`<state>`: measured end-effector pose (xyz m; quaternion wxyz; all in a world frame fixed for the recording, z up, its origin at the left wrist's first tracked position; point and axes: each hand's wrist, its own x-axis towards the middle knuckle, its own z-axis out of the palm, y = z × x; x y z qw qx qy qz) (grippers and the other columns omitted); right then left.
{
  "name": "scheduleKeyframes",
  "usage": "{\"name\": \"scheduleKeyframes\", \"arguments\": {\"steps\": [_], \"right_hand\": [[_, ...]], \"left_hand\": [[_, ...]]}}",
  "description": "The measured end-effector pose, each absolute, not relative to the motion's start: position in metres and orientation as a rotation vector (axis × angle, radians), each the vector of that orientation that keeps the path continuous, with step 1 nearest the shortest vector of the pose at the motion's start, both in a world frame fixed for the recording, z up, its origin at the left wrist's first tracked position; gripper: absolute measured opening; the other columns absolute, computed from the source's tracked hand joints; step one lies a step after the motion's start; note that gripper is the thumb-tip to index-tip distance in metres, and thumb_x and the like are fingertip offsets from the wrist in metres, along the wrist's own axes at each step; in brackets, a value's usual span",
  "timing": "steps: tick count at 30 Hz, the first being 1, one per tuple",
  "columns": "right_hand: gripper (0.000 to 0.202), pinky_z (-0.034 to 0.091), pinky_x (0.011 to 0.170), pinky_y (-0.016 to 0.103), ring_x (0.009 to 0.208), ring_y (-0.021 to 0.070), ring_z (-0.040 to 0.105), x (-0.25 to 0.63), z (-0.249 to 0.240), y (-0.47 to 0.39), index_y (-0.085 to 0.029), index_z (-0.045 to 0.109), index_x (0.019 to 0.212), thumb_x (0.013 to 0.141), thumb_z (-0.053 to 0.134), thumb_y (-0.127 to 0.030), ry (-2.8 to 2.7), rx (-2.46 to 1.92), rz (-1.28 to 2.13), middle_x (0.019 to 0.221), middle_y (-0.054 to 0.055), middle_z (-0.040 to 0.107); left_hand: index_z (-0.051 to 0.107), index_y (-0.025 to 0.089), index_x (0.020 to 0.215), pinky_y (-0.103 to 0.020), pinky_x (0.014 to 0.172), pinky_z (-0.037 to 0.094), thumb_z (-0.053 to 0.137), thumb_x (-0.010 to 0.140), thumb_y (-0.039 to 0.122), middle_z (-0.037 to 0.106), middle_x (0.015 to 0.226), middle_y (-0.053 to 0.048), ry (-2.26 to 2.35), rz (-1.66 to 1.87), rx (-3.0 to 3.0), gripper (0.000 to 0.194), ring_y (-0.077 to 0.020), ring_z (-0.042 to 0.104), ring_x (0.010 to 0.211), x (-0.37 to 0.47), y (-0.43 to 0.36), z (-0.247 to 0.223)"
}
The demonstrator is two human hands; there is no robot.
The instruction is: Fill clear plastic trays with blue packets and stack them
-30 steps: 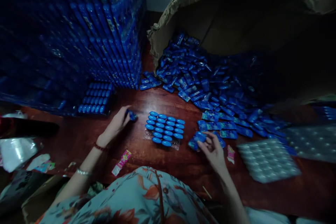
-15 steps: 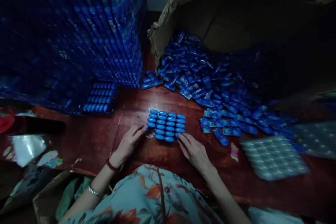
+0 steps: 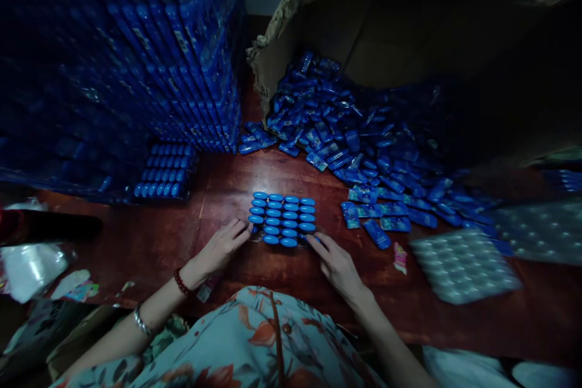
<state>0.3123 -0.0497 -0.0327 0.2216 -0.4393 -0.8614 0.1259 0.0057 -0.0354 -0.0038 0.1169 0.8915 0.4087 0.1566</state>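
Note:
A block of small blue packs with glossy oval ends (image 3: 282, 214) stands in rows in a clear tray on the table, in front of my body. My left hand (image 3: 226, 241) is at the tray's front left corner, its fingertips closed on a blue pack that is mostly hidden. My right hand (image 3: 335, 262) is at the front right corner, thumb and fingers around another blue pack, only partly visible. Between the hands, the front row shows two oval ends in the middle.
A tall stack of filled blue trays (image 3: 182, 66) rises at the left, with a filled tray (image 3: 163, 173) at its foot. Loose blue packs (image 3: 336, 127) spill from a torn cardboard box (image 3: 266, 63). Empty clear trays (image 3: 464, 264) and a pink wrapper (image 3: 400, 257) lie at the right.
The view has shifted slightly, so the scene sits a little further left. My right hand has moved slightly outward from the tray's corner; my left stays at its corner.

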Motion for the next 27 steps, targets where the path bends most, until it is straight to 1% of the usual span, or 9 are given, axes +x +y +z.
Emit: {"name": "scheduleKeyframes", "arguments": {"steps": [3, 6, 9, 13, 16, 19, 21, 23, 27], "right_hand": [[0.057, 0.053, 0.077, 0.031, 0.090, 0.0190, 0.061, 0.298, -0.010, -0.043, -0.020, 0.051, 0.123, 0.075, 0.034, 0.004, -2.644, -1.299, 0.294, 0.102, 0.010, 0.060], [0.049, 0.052, 0.063, 0.027, 0.076, 0.0182, 0.062, 0.280, 0.007, -0.039, -0.018, 0.053, 0.121, 0.078, 0.039, 0.000, -2.825, -1.416, 0.232, 0.096, 0.010, 0.062], [0.048, 0.048, 0.052, 0.023, 0.067, 0.0153, 0.062, 0.271, 0.007, -0.042, -0.021, 0.052, 0.124, 0.080, 0.043, -0.002, -2.832, -1.531, 0.172, 0.099, 0.009, 0.063], [0.043, 0.049, 0.064, 0.020, 0.074, 0.0126, 0.064, 0.285, -0.011, -0.054, -0.022, 0.045, 0.131, 0.089, 0.044, -0.013, -2.505, -1.503, 0.064, 0.099, 0.006, 0.066], [0.036, 0.048, 0.073, 0.020, 0.081, 0.0127, 0.064, 0.313, -0.025, -0.052, -0.019, 0.048, 0.128, 0.092, 0.043, -0.022, -2.115, -1.559, -0.118, 0.098, 0.006, 0.067], [0.034, 0.049, 0.063, 0.026, 0.081, 0.0193, 0.065, 0.343, -0.031, -0.028, -0.017, 0.053, 0.121, 0.094, 0.037, -0.030, -1.863, -1.939, -0.238, 0.100, 0.010, 0.064], [0.038, 0.047, 0.054, 0.029, 0.074, 0.0214, 0.065, 0.352, -0.030, -0.005, -0.016, 0.052, 0.122, 0.094, 0.034, -0.033, -1.897, -2.182, -0.146, 0.108, 0.013, 0.060], [0.039, 0.044, 0.050, 0.030, 0.067, 0.0202, 0.064, 0.351, -0.025, 0.016, -0.017, 0.049, 0.126, 0.093, 0.035, -0.032, -2.042, -2.283, 0.007, 0.115, 0.016, 0.055], [0.039, 0.044, 0.059, 0.029, 0.073, 0.0200, 0.065, 0.340, -0.016, 0.028, -0.018, 0.048, 0.125, 0.087, 0.046, -0.023, -2.292, -2.271, 0.323, 0.118, 0.017, 0.052]], "left_hand": [[0.052, 0.014, 0.111, -0.032, 0.072, 0.049, 0.034, 0.090, 0.009, 0.056, 0.095, -0.010, 1.126, 0.318, 2.678, 0.028, -0.0198, 0.049, 0.085, 0.010, -0.030, 0.004], [0.055, 0.015, 0.101, -0.034, 0.077, 0.048, 0.034, 0.088, 0.006, 0.056, 0.098, -0.010, 1.061, 0.203, 2.736, 0.027, -0.0210, 0.049, 0.090, 0.018, -0.025, 0.005], [0.056, 0.016, 0.104, -0.033, 0.076, 0.048, 0.033, 0.088, 0.007, 0.057, 0.099, -0.010, 1.106, 0.211, 2.742, 0.030, -0.0207, 0.049, 0.090, 0.019, -0.024, 0.002], [0.053, 0.019, 0.116, -0.033, 0.077, 0.047, 0.033, 0.091, 0.014, 0.057, 0.108, -0.011, 1.200, 0.497, 2.757, 0.032, -0.0206, 0.052, 0.092, 0.009, -0.026, -0.005], [0.056, 0.020, 0.113, -0.032, 0.079, 0.047, 0.039, 0.092, 0.017, 0.057, 0.107, -0.010, 1.348, 0.729, 2.619, 0.027, -0.0195, 0.054, 0.094, 0.003, -0.012, -0.006], [0.059, 0.015, 0.102, -0.027, 0.079, 0.048, 0.038, 0.092, 0.015, 0.058, 0.100, -0.009, 1.555, 0.806, 2.356, 0.023, -0.0160, 0.056, 0.090, 0.006, 0.032, -0.004], [0.059, 0.013, 0.103, -0.027, 0.083, 0.048, 0.037, 0.091, 0.014, 0.058, 0.103, -0.010, 1.765, 0.690, 2.278, 0.025, -0.0166, 0.056, 0.092, 0.011, 0.074, -0.002], [0.056, 0.013, 0.113, -0.032, 0.087, 0.046, 0.040, 0.090, 0.015, 0.056, 0.112, -0.013, 1.992, 0.427, 2.287, 0.028, -0.0213, 0.054, 0.101, 0.019, 0.114, -0.002], [0.055, 0.004, 0.113, -0.046, 0.087, 0.043, 0.039, 0.084, 0.005, 0.054, 0.112, -0.023, 2.111, 0.291, 2.256, 0.033, -0.0330, 0.050, 0.107, 0.040, 0.162, -0.011]]}}
